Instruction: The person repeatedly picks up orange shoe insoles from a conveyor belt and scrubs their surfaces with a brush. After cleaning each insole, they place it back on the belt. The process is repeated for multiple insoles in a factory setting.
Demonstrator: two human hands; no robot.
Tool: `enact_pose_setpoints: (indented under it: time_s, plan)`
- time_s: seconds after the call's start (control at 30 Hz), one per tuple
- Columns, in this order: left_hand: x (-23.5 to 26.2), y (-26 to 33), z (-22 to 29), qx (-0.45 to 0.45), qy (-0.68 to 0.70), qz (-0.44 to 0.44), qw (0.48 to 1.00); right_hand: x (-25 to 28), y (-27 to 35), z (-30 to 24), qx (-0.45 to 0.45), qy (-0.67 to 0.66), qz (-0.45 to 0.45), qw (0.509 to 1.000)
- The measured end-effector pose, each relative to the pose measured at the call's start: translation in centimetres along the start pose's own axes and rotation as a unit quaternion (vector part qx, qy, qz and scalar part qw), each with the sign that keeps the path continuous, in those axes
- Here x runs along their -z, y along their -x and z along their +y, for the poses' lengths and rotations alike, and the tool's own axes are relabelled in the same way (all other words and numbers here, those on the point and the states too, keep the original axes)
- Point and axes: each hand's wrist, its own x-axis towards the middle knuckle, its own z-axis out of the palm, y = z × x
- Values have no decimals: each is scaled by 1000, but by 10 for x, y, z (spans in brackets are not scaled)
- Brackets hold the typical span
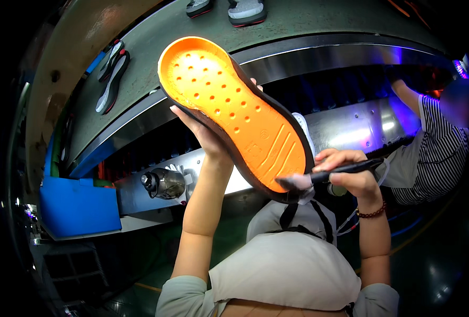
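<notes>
- From where I stand, the orange-faced shoe sole [234,119] is up in the air in front of the worker's chest, tilted, its orange face showing and its dark rim around it.
- The worker's left hand [209,138] is wrapped partway around the sole's back, the thumb along the near edge and some fingertips just peeking past the opposite edge; the palm is hidden behind the sole.
- The right hand [353,171] is at the lower end of the sole, fingers and thumb closed around a black-handled brush [315,178].
- The brush's pale bristles [299,182] lie at the sole's lower end, seemingly touching the orange face.
- Small round dimples dot the upper part of the sole, and slanted lines mark the part nearer the brush.
- A reddish-brown bead bracelet [372,212] circles the right wrist, below and right of the sole.
- Beyond the sole runs a green conveyor belt [155,61], carrying a grey-and-black shoe sole [113,82] to the left and a pale grey one [247,11] farther back.
- Left of the sole and lower down I see a dark, see-through bottle [166,184] with a black lid; farther left is a blue box [78,208].
- Well to the right of the sole, a co-worker in a striped top [440,153] stretches an arm toward the violet-lit machinery.
</notes>
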Motion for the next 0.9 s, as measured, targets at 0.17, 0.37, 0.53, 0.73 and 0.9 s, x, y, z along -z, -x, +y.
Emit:
enact_pose_setpoints:
  time_s: [0.17, 0.37, 0.53, 0.73, 0.9]
  plan:
    - [4, 8, 3, 56, 214, -73, 972, -20, -3, 4, -20, -131, 42, 990]
    - [-12, 63, -42, 42, 84, 8, 996, -52, -7, 3, 23, -38, 86, 995]
    - [4, 57, -40, 0, 93, 127, 988, -73, -8, -4, 209, 344, 111, 908]
    - [-1, 48, -38, 0, 131, 112, 985, -61, -9, 0, 175, 250, 92, 948]
    - [10, 43, -38, 22, 138, 119, 983, -68, -15, -8, 145, 230, -12, 962]
